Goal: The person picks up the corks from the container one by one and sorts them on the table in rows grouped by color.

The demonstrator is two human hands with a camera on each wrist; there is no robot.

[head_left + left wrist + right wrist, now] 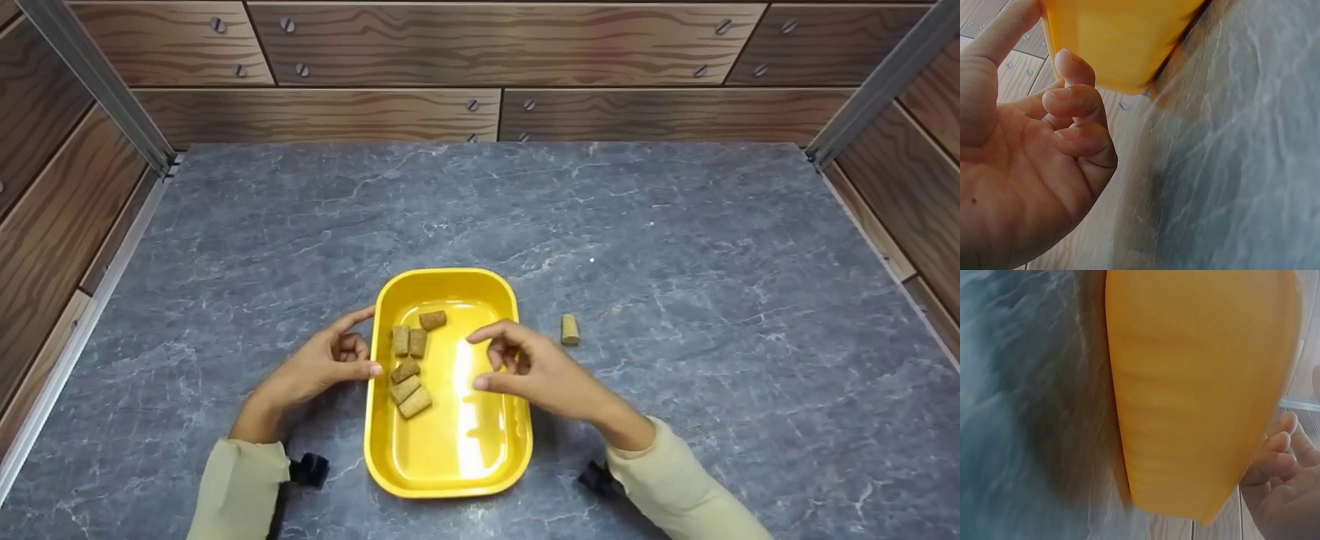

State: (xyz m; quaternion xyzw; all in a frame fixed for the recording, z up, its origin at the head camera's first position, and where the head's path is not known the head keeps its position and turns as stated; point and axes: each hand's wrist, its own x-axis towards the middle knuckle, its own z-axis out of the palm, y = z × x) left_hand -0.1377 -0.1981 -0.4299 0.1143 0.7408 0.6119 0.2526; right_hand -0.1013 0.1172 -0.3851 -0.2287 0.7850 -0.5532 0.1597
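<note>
A yellow plastic tray stands on the table, several tapered cork stoppers lying along its left side. My left hand is at the tray's left wall, thumb tip on the rim and forefinger reaching to the outer side. In the left wrist view its other fingers curl loosely beside the wall, holding nothing. Over the right part of the tray hovers my right hand, thumb and forefinger apart with nothing between them. One more cork stopper lies on the table just right of the tray, beyond the right hand.
The grey marbled table extends around the tray. Wood-patterned panels close off the back and both sides, with metal posts at the corners. Black wrist devices sit under the sleeves near the tray.
</note>
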